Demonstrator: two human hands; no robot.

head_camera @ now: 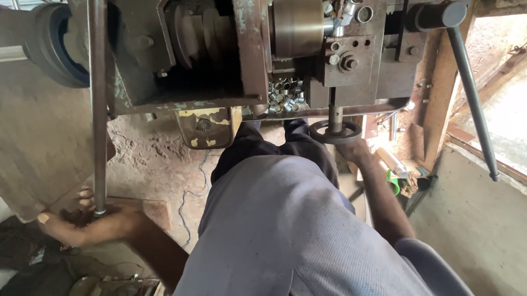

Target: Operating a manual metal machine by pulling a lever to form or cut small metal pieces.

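While the left hand (82,222) is closed around the bottom end of the long steel bar (96,95) and the right hand (352,148) grips the small handwheel (336,133), cut metal rings (284,95) already fill the machine's tray, with plenty of bar left.

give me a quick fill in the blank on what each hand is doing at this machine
1. The left hand grips the lower end of a long metal ____.
2. The right hand rests on a small round ____ below the machine.
3. A heap of small shiny metal ____ lies in the machine's tray.
4. A long grey lever hangs at the ____ side of the picture.

Missing words: rod; handwheel; rings; right
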